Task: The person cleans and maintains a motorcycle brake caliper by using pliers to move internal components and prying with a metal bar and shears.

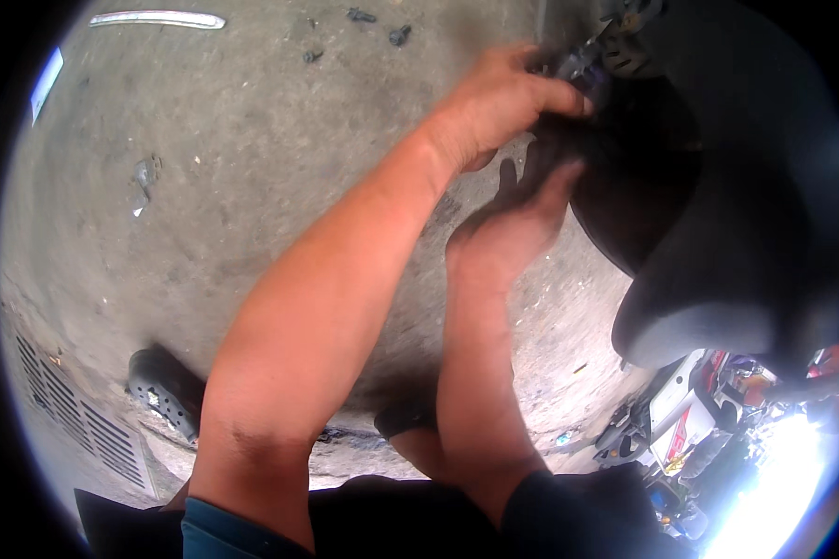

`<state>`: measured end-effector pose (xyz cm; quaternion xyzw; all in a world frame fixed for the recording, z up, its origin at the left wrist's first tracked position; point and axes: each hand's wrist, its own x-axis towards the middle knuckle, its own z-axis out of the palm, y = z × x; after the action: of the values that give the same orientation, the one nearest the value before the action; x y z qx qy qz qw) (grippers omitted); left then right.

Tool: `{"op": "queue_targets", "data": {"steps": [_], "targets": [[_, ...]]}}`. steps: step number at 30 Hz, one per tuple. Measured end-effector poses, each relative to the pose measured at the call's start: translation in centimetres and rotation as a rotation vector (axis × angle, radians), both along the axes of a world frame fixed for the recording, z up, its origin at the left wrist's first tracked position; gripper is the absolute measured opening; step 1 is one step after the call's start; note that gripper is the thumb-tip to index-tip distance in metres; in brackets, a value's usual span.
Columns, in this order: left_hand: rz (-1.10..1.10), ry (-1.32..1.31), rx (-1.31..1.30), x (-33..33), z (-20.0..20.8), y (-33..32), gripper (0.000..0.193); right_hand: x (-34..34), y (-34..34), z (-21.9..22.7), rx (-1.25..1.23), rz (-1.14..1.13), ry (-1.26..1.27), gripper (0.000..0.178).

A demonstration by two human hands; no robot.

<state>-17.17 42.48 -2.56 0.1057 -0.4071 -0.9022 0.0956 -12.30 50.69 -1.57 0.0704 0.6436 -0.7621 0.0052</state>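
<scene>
A large dark machine with a smooth black seat-like part point(699, 326) fills the right side; it looks like a motorbike or scooter. My left hand point(508, 98) reaches to its shadowed underside, fingers curled and thumb stretched across beside a small shiny metal fitting point(580, 63). What the left fingers close on is hidden. Just below, my right hand point(513, 219) reaches into the same dark area. One of its digits points up, and its other fingertips are lost in shadow and blur. A slotted dark metal part point(626, 54) sits just beyond the left hand.
Loose dark bolts or small parts point(399, 35) lie on the concrete floor point(252, 168) at the far side. A pale strip point(157, 19) and a broken scrap point(144, 182) lie leftward. A slotted drain grate point(79, 410), a grey clog point(165, 387) and cluttered parts point(680, 419) are nearer.
</scene>
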Motion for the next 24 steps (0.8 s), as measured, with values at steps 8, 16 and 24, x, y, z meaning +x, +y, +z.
{"op": "queue_targets", "data": {"steps": [8, 16, 24], "targets": [[0.041, 0.039, 0.277, -0.7, -0.7, 2.7, 0.056, -0.8, 6.9, -4.2, 0.522, -0.365, 0.164, 0.035], [0.059, 0.090, 0.413, -0.6, 0.4, 3.1, 0.064, -7.0, 13.7, -7.8, 1.076, 0.029, 0.499, 0.040], [0.208, 0.097, 0.541, -0.9, 2.4, 5.2, 0.059, -9.5, 16.2, -11.1, 1.205, 0.188, 0.656, 0.065]]}}
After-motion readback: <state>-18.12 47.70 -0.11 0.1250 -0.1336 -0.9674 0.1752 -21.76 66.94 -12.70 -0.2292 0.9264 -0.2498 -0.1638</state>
